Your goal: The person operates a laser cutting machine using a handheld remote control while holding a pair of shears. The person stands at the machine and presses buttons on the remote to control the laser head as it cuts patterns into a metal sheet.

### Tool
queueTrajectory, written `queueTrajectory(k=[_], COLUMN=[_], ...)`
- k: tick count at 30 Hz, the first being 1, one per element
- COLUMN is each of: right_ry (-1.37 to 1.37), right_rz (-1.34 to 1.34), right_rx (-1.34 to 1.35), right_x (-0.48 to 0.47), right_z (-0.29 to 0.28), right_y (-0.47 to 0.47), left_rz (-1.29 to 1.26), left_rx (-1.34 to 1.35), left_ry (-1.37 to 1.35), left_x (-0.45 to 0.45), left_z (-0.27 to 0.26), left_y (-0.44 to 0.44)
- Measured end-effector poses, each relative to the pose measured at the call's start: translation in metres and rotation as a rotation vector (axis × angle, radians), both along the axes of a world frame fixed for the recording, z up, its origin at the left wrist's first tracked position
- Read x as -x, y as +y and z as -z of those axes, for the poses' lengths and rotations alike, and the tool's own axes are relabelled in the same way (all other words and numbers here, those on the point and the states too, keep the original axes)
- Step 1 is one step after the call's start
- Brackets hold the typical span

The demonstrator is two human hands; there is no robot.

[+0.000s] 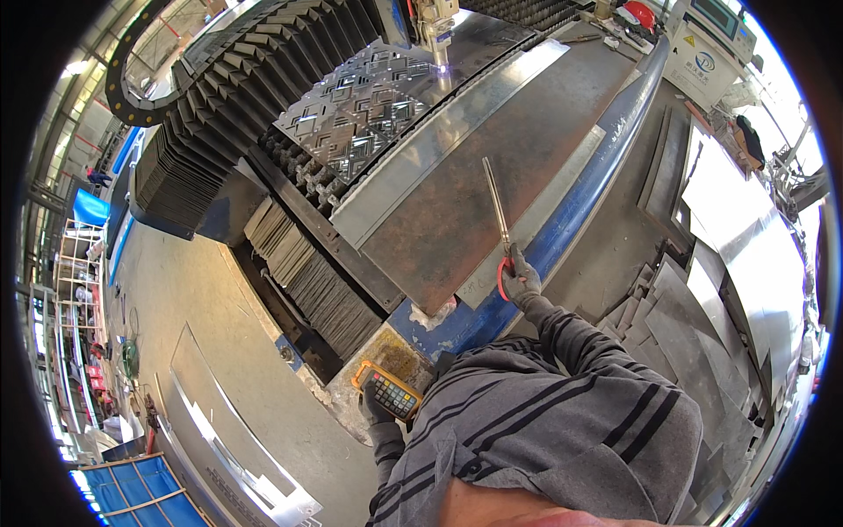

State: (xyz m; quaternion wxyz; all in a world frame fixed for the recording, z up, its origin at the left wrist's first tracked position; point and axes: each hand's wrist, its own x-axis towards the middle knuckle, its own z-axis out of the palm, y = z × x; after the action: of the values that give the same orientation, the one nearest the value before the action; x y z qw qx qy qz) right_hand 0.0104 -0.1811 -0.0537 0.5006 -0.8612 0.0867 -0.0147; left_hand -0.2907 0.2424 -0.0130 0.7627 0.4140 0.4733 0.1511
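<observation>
My left hand (pixel 377 403), in a dark glove, holds a yellow-framed handheld remote control (pixel 393 394) with rows of buttons, near the machine's corner. My right hand (pixel 525 277), in a grey glove, grips long metal tongs (pixel 495 197) by a red handle (pixel 504 280). The tongs point away over a brownish metal sheet (pixel 487 178) lying on the blue machine edge. Beyond it, a laser cutting head (pixel 437 33) glows at its tip above a sheet cut with angular patterns (pixel 359 109).
Folded bellows (pixel 217 105) cover the gantry at the left. Metal sheets and offcuts (pixel 691 329) are piled on the right. A control cabinet (pixel 701 59) and a red helmet (pixel 637 14) stand at the upper right. Cut sheets (pixel 230 448) lie at the lower left.
</observation>
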Motion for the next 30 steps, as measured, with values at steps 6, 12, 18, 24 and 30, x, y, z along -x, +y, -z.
queueTrajectory(k=[6,12,18,24,30], right_ry=[-0.046,-0.023,-0.018,-0.214,0.127], right_rz=[0.024,-0.141,0.001,-0.009,-0.079], right_rx=[0.11,-0.929,-0.008,0.003,-0.901], right_x=[0.009,0.013,-0.004,-0.003,0.006], right_z=[-0.026,-0.029,0.036,0.033,-0.033], right_y=[0.002,0.01,-0.011,-0.006,0.008], left_rz=[-0.023,-0.023,-0.012,0.018,0.029], left_rx=[-0.001,0.052,0.042,0.053,0.135], left_ry=[0.025,-0.041,-0.019,-0.011,-0.03], left_x=[0.005,0.005,0.0,-0.001,0.005], left_z=[0.019,0.018,-0.016,-0.022,0.009], left_y=[0.005,0.006,-0.003,-0.004,0.009])
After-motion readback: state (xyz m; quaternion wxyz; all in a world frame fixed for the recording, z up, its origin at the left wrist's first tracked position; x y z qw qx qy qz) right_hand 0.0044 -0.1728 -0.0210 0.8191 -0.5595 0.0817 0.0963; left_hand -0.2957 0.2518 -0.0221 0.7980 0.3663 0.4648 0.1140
